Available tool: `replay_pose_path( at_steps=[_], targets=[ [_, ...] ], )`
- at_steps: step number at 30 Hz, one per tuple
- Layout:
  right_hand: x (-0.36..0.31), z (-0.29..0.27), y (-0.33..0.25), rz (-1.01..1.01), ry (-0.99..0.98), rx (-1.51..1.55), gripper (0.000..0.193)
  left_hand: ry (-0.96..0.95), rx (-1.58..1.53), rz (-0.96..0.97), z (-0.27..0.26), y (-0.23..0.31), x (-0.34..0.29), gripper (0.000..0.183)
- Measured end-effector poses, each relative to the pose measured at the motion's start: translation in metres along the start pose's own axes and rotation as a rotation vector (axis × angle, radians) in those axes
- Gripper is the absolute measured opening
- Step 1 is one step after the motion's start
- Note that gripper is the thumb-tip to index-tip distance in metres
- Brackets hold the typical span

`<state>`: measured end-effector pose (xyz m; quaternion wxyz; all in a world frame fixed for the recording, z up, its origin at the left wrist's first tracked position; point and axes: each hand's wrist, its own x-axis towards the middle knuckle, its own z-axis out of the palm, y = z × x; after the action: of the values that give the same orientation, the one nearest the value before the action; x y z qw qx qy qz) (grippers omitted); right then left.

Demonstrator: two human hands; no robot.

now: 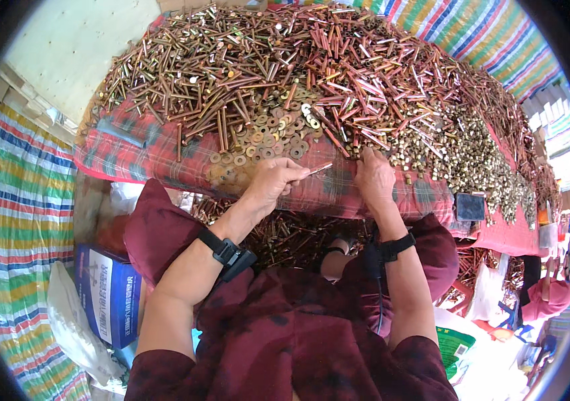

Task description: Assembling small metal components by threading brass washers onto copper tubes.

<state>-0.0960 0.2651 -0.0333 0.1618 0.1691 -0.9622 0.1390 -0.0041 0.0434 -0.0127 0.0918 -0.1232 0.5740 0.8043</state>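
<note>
My left hand [273,184] pinches a slim copper-coloured bolt [321,168] between thumb and fingertips, its free end pointing right. My right hand [374,176] is beside it at the pile's near edge, fingers bent down and pressed together. Whatever those fingertips hold, if anything, is hidden. Flat round washers [277,132] lie loose just beyond my left hand. Small brass-coloured nuts [445,144] are spread out right of my right hand. Behind both hands rises a big heap of long reddish and brassy bolts [231,57].
Red plaid cloth [331,190] covers the work surface. A dark flat phone-like object [470,206] lies at its right front edge. More bolts [291,240] lie below, between my legs. A blue box [107,294] stands at lower left. Another person [549,297] sits at far right.
</note>
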Motion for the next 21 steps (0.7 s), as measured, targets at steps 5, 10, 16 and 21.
replay_pose_path(
  at_steps=[5,10,16,21],
  targets=[
    [-0.005,-0.005,-0.015,-0.077,0.161,0.047,0.015,0.016,-0.09,-0.033,-0.003,-0.003,-0.001,0.011],
    [-0.022,-0.031,-0.067,0.448,-0.547,1.693,0.017,-0.011,-0.244,-0.089,-0.002,-0.002,-0.001,0.009],
    [-0.03,-0.034,-0.084,0.408,-0.421,1.635,0.015,-0.184,-0.288,-0.068,-0.001,-0.01,-0.004,0.011],
    [-0.021,-0.071,-0.1,0.011,-0.126,1.096,0.013,-0.057,-0.344,0.13,0.015,-0.002,-0.004,0.019]
  ],
)
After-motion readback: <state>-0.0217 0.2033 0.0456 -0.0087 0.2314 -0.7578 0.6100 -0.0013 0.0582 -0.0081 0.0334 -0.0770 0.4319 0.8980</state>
